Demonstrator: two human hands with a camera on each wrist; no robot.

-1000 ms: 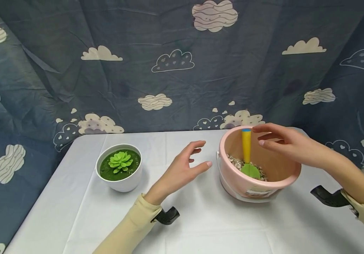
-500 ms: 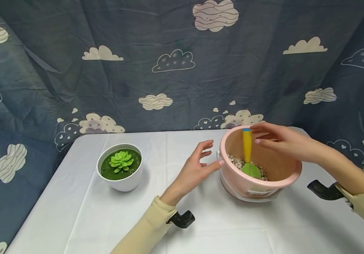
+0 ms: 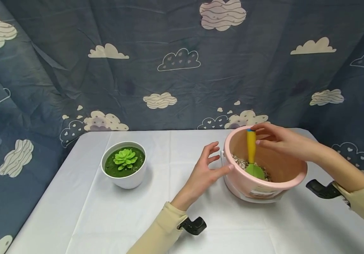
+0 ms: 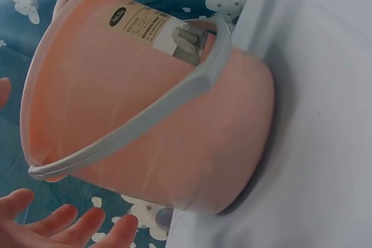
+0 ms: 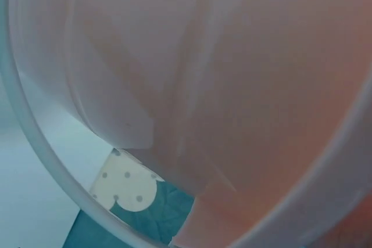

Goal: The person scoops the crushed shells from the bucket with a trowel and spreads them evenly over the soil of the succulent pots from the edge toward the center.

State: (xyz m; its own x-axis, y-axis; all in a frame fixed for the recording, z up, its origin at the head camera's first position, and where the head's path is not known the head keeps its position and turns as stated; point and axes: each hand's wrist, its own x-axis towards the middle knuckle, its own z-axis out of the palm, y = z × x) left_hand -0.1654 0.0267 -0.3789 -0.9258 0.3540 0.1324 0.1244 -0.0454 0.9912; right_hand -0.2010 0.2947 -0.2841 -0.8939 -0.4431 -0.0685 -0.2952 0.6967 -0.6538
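Note:
A pink bucket (image 3: 264,187) with a pale swing handle (image 4: 154,114) stands on the right of the table. Inside it, a small shovel (image 3: 251,148) with a yellow handle, blue end and green blade stands upright in grey-brown pebbles (image 3: 240,162). My right hand (image 3: 283,143) reaches over the bucket's far rim, its fingertips right at the shovel's upper handle; whether they touch it cannot be told. Left of the bucket, my left hand (image 3: 208,173) holds its fingers spread, the thumb tip close to the rim. The left wrist view shows those fingertips (image 4: 87,225) apart from the bucket wall.
A white pot (image 3: 128,180) with a green succulent (image 3: 125,158) stands on the left of the white-covered table (image 3: 131,218). Behind the table hangs a dark blue cloth (image 3: 131,81) with a cloud print.
My left hand has moved right, up to the bucket's left side. My right hand has shifted slightly left, closer to the shovel's handle. The view has turned a little; the bucket and shovel stay put.

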